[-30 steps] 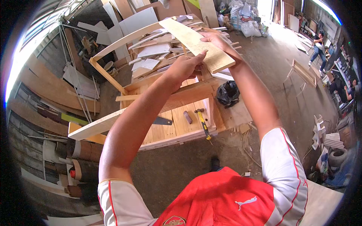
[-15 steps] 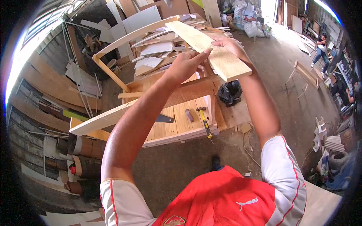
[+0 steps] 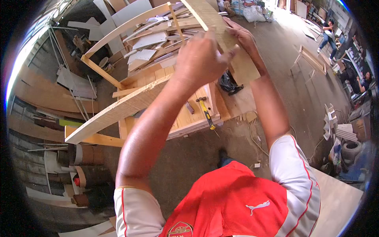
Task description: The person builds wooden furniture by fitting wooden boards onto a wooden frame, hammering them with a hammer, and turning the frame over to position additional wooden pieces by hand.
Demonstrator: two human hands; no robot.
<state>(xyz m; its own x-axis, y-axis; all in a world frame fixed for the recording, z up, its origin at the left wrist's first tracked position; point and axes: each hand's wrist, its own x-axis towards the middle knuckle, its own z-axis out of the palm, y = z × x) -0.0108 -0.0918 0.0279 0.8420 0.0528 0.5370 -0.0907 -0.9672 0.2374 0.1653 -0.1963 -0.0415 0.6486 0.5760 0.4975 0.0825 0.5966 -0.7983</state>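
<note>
At the far left we see rolls of material [image 3: 87, 154] by the wall. Next comes a large wooden frame [image 3: 103, 72], with a long plank [image 3: 118, 107] across it and a heap of scrap wood [image 3: 152, 41] beyond; our left forearm blocks part of our view. Further right, a hammer [image 3: 206, 112] lies at the frame's near edge, below a black bag [image 3: 228, 83]. A small wooden stand [image 3: 314, 60] and another person [image 3: 327, 38] are well off to the right.

The pale board [image 3: 245, 68] slants between our hands, raised above the frame, its lower end before our right forearm. Our left hand [image 3: 203, 59], blurred and partly curled, touches its left edge; we cannot tell how firmly. Our right hand [image 3: 241, 34] is closed around its right edge.
</note>
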